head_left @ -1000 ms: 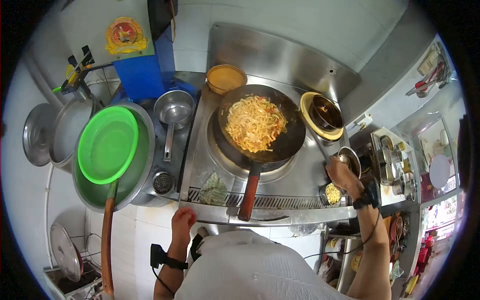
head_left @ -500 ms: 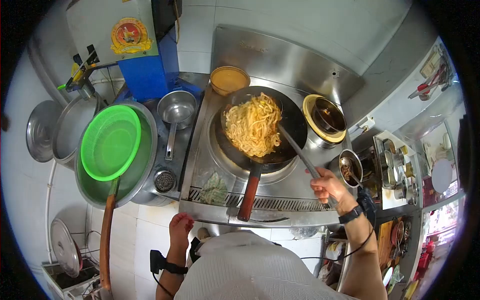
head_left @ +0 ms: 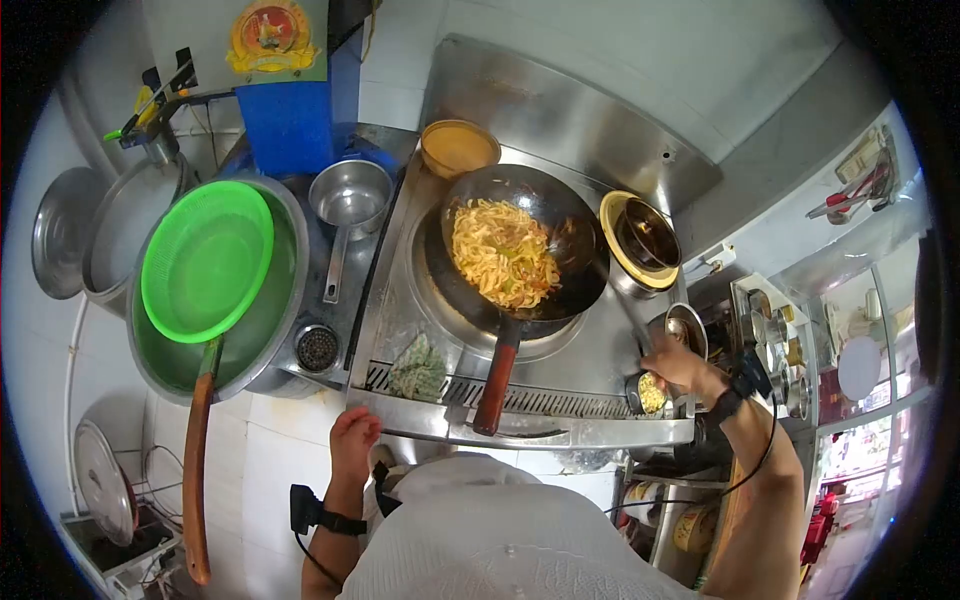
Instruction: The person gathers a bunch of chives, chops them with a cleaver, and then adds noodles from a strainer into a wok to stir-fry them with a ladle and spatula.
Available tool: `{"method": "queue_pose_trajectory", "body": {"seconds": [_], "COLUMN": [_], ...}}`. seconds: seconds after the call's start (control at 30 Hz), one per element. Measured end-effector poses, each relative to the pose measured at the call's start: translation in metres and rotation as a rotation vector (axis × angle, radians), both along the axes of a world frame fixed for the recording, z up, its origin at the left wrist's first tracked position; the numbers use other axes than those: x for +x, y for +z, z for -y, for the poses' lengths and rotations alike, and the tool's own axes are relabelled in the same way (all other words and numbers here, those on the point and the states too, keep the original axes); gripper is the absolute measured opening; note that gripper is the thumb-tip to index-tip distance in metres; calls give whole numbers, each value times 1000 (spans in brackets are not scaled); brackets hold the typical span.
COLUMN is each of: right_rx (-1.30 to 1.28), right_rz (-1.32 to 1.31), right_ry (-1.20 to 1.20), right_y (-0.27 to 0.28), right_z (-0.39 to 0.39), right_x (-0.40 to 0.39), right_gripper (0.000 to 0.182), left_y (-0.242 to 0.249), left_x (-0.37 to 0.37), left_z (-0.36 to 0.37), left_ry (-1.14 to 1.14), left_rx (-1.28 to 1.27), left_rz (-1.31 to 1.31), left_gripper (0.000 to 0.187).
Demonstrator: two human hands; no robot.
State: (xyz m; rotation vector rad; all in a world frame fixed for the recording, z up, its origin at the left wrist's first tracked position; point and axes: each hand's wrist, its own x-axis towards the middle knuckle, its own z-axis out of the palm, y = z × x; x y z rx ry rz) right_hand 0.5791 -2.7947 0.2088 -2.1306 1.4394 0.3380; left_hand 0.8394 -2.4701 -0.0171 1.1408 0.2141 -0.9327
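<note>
Stir-fried noodles lie in a black wok on the stove, its red-brown handle pointing toward me. My right hand is closed around the long grey handle of a ladle, blurred and away from the noodles. Just below that hand is a small dark round vessel with yellow bits; my fingers hide how it meets the ladle. A metal pot stands right beside the hand, partly covered by it. My left hand hangs at the stove's front edge, fingers curled, holding nothing.
A folded cloth lies by the slotted drain. Behind the wok sits a tan bowl; stacked pots are right. Left are a saucepan, a green basket in a large basin, and a long wooden handle.
My right hand has moved slightly right and up, taking the ladle out of the wok. The noodles have settled in the wok. The view has shifted a little; my left hand stays low.
</note>
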Motion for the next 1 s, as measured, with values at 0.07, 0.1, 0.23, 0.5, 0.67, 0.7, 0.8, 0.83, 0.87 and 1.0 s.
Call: {"method": "queue_pose_trajectory", "body": {"seconds": [0.07,0.1,0.23,0.5,0.67,0.7,0.8,0.83,0.87,1.0], "right_rx": [717,721,1451,1011,635,590,269,132,133,67], "right_rz": [329,326,885,934,735,697,482,419,417,199], "right_ry": [-418,-414,-832,-588,-379,-355,-127,-79,-70,75], "right_y": [-14,-17,-44,-16,30,36,18,1,-15,-40], "right_z": [-9,-17,-22,-11,-25,-27,-3,11,25,64], "right_x": [7,15,46,24,-1,0,0,0,5,45], "right_gripper": [20,20,18,27,41,42,43,42,42,43], "left_y": [-1,-5,-8,10,6,8,8,10,11,12], "left_x": [3,5,2,9,4,2,1,1,0,-3], "left_z": [-6,-10,-19,-8,12,17,21,23,22,3], "left_ry": [25,31,83,66,43,16,4,11,20,100], "left_rx": [21,40,93,50,-13,3,-3,-10,-14,-8], "left_rz": [-4,22,-13,34,24,38,34,26,20,19], "left_gripper": [19,18,20,18,19,17,18,18,18,18]}}
